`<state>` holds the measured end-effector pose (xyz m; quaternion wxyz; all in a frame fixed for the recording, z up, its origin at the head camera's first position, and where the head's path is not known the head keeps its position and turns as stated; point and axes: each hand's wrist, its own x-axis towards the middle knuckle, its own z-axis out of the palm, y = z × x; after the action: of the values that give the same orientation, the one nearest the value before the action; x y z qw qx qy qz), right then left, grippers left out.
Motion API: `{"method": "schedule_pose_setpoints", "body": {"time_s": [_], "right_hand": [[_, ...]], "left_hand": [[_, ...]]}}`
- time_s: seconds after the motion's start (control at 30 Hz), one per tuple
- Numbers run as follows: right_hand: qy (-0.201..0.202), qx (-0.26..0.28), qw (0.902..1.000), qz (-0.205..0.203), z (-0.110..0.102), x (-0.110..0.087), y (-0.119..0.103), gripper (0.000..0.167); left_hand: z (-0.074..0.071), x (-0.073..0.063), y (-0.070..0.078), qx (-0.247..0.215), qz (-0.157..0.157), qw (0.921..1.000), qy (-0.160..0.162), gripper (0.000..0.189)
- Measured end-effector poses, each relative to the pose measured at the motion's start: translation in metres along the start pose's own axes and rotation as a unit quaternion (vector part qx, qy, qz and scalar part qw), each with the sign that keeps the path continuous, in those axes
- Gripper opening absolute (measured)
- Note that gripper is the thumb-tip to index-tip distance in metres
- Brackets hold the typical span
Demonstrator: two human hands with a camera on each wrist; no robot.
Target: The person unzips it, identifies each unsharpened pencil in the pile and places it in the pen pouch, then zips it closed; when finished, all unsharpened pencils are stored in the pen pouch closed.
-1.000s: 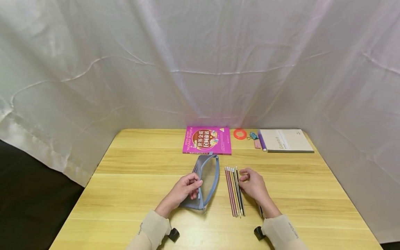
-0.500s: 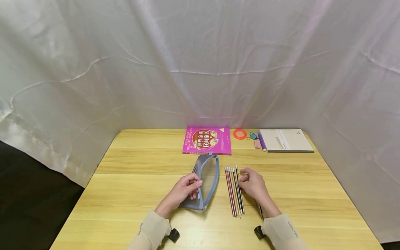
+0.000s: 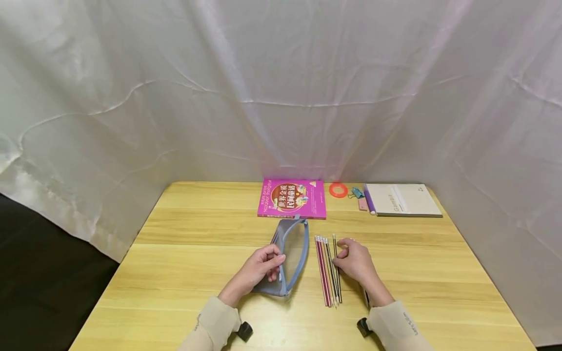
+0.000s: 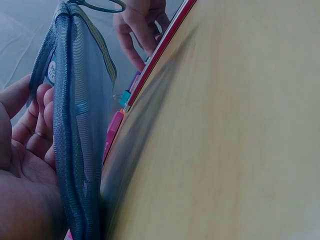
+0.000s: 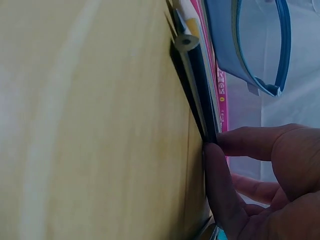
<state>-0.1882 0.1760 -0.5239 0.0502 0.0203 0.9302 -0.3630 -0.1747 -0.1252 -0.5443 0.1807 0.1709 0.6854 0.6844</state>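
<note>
In the head view, my left hand (image 3: 259, 265) holds the near side of a blue-grey mesh pencil case (image 3: 287, 287) by its zipped rim. The case's mouth gapes towards the right. Several pencils (image 3: 322, 273), maroon, yellowish and black, lie side by side to the right of it. Thumb and index finger of my right hand (image 3: 356, 261) pinch the rightmost black pencil (image 5: 202, 90) near its middle. That pencil is angled slightly away from the row at its far end. In the left wrist view, the left fingers are curled at the case's zip edge (image 4: 62, 125).
A pink book (image 3: 313, 195) lies at the back, just beyond the case. To its right are an orange ring (image 3: 331, 195), a teal binder clip (image 3: 357, 193), a small pink block (image 3: 362, 204), a purple marker (image 3: 370, 200) and a beige notebook (image 3: 406, 200). A dark slim object (image 3: 366, 296) shows beside my right wrist.
My right thumb has moved slightly left with the rightmost pencil. Its near end has swung left towards the row, its far end a little right. The left hand and case keep their place.
</note>
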Motion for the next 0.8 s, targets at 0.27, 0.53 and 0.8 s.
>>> {"method": "schedule_pose_setpoints", "body": {"time_s": [0.27,0.53,0.8], "right_hand": [[-0.002,-0.004,1.0,0.005,-0.0008,0.0029,0.002,0.057],[0.0,0.003,1.0,0.004,0.0005,0.0057,0.0017,0.061],[-0.008,0.023,0.9996,0.014,-0.0011,0.0048,0.0006,0.064]], "left_hand": [[0.0007,0.0008,-0.001,-0.006,0.0,1.0,-0.002,0.029],[0.0005,0.0009,0.0002,0.004,0.002,1.0,-0.006,0.029],[0.0006,0.001,-0.001,0.003,0.0,1.0,-0.007,0.029]]}}
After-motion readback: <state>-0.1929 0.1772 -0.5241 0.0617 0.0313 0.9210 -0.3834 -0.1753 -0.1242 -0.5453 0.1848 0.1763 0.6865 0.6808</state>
